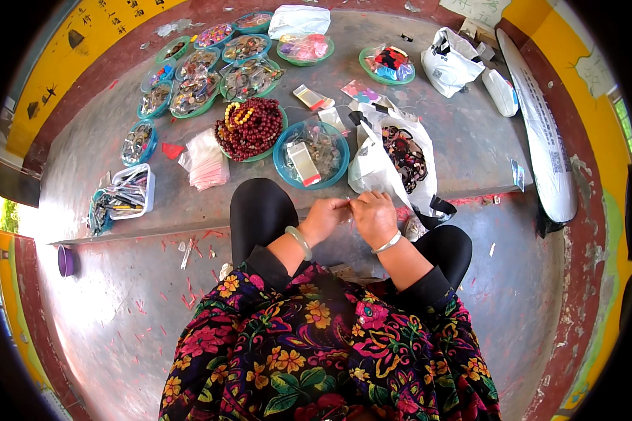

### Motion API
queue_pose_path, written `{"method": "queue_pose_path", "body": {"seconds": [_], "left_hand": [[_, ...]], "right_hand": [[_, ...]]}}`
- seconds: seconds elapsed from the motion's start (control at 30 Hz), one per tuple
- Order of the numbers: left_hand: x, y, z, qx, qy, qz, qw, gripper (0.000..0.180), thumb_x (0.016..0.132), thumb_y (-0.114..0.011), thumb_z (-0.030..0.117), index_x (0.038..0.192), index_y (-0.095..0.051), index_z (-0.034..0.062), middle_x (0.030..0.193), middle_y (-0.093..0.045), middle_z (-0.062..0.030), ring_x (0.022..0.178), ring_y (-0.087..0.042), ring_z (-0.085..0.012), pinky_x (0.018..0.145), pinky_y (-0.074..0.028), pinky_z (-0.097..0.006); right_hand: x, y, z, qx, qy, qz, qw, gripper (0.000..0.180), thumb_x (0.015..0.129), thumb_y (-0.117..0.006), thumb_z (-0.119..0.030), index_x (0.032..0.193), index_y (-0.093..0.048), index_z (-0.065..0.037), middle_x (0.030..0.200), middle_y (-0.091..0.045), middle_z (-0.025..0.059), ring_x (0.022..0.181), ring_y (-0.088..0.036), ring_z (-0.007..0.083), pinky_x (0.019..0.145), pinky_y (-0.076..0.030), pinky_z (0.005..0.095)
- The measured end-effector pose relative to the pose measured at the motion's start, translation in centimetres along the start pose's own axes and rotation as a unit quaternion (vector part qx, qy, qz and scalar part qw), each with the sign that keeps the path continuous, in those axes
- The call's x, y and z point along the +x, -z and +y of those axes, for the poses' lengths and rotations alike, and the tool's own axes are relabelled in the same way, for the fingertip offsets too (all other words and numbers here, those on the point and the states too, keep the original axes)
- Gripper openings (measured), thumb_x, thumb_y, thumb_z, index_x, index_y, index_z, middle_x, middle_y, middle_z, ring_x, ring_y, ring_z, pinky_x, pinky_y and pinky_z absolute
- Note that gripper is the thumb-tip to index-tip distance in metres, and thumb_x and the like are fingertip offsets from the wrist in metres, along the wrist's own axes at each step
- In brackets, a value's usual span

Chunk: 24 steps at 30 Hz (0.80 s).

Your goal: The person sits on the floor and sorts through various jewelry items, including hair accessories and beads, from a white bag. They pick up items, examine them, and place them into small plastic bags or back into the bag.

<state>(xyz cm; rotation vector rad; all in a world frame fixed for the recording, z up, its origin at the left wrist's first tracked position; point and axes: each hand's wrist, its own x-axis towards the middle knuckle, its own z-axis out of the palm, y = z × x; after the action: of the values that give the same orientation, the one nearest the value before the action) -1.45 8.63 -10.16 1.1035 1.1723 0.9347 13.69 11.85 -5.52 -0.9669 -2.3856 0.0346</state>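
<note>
My left hand [324, 218] and my right hand [374, 219] meet above my knees, their fingers pinched together. Whatever lies between the fingertips is too small to make out; a pale, perhaps clear, bit shows there. Just beyond the right hand, a white bag [372, 160] stands open, full of dark beaded bands [404, 158]. Beyond the left hand sits a blue basin [281, 156] holding small clear packets [324, 146] and a white card pack with a red end [303, 164]. Beside it is a basin heaped with dark red bead strings [261, 128], some yellow beads [239, 114] among them.
Pink-and-white plastic sleeves [207, 163] and a white box of pens [135, 191] lie to the left. Several basins of small goods [195, 92] fill the far left. White bags [451, 64] and a long wrapped roll [541, 133] are at right. The raised platform's edge [182, 235] crosses before me.
</note>
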Motion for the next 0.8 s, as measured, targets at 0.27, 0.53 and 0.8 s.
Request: {"method": "queue_pose_path", "body": {"seconds": [0.27,0.53,0.8], "left_hand": [[-0.4,-0.4,0.8,0.108,-0.042,0.013,0.993,0.018,0.083,-0.053,0.004,0.097,-0.062,-0.0033,0.072,-0.06,-0.0039,0.066,-0.051,-0.0068,0.06,-0.044,-0.023],[-0.5,-0.5,1.0,0.09,-0.039,0.021,0.995,0.018,0.084,-0.052,0.004,0.096,-0.062,-0.0045,0.075,-0.061,-0.0053,0.068,-0.052,-0.0068,0.061,-0.045,-0.024],[-0.6,-0.6,1.4,0.192,-0.05,0.018,0.98,0.018,0.084,-0.052,0.006,0.096,-0.062,-0.003,0.075,-0.064,-0.0052,0.065,-0.055,-0.0083,0.058,-0.046,-0.024]], "right_hand": [[0.0,0.0,-0.6,-0.038,0.006,-0.01,0.999,0.009,0.067,-0.058,-0.011,0.06,-0.056,-0.007,0.067,-0.05,0.0047,0.07,-0.052,0.023,0.063,-0.04,0.0371],[0.0,0.2,-0.5,0.005,-0.023,0.006,1.0,0.008,0.066,-0.059,-0.014,0.064,-0.055,-0.008,0.07,-0.05,0.0059,0.071,-0.052,0.024,0.063,-0.04,0.0378],[0.0,0.2,-1.0,-0.04,-0.014,-0.007,0.999,0.008,0.064,-0.061,-0.013,0.063,-0.054,-0.008,0.07,-0.05,0.0059,0.071,-0.052,0.0252,0.062,-0.04,0.0386]]}}
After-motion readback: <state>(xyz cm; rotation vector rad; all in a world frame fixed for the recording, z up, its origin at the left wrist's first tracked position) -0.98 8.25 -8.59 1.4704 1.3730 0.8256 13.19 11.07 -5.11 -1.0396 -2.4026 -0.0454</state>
